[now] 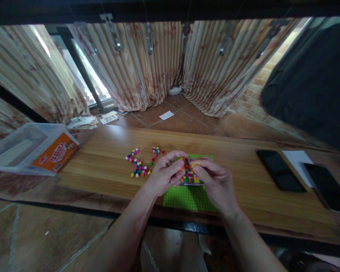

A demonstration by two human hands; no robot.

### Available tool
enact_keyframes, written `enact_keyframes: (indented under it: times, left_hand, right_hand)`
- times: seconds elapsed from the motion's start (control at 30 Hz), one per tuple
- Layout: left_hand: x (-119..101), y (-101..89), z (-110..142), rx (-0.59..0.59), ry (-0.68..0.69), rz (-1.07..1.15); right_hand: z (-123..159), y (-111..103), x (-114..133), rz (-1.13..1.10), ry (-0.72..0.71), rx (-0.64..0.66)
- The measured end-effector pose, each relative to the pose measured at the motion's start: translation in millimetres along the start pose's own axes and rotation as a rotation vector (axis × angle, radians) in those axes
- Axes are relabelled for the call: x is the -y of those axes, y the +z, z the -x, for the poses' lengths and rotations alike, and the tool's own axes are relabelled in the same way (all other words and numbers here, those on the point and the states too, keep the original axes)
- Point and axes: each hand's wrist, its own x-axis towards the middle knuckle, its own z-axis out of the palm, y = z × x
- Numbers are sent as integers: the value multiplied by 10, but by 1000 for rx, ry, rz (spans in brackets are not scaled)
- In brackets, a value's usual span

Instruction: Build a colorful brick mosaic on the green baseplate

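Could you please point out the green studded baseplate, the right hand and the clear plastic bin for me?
Green studded baseplate point(188, 197): head view, on its bare near part.
Right hand point(219, 184): head view, on the back of the hand.
Clear plastic bin point(56, 153): head view, on its orange-labelled side wall.

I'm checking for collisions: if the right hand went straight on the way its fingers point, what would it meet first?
Probably the left hand, just across from the right hand; the coloured blocks between them seem to lie lower, though depth is unclear.

Patterned curtains point(166, 64) and a tiled floor point(192, 120) suggest a home.
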Motion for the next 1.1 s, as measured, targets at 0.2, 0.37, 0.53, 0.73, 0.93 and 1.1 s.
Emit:
enact_keyframes:
  times: [0.2, 0.37, 0.53, 0.73, 0.93, 1.1]
  left_hand:
    - [-67, -182, -9, -209, 50, -275]
    - [-61, -271, -14, -321, -15, -411]
    - [-74, -224, 23, -280, -137, -412]
    - [-62, -242, 41, -224, -142, -430]
    - [-41, -266, 28, -193, -135, -545]
    - [-118, -377, 63, -220, -43, -891]
  right_hand:
    - [-70, -156, 10, -276, 100, -215]
    - [-108, -210, -7, -299, 217, -291]
    - [-122, -213, -35, -270, 260, -348]
    - [-146, -264, -58, -224, 228, -401]
    - [-129, -248, -91, -142, 216, -367]
    - [-62, -194, -113, 59, 152, -258]
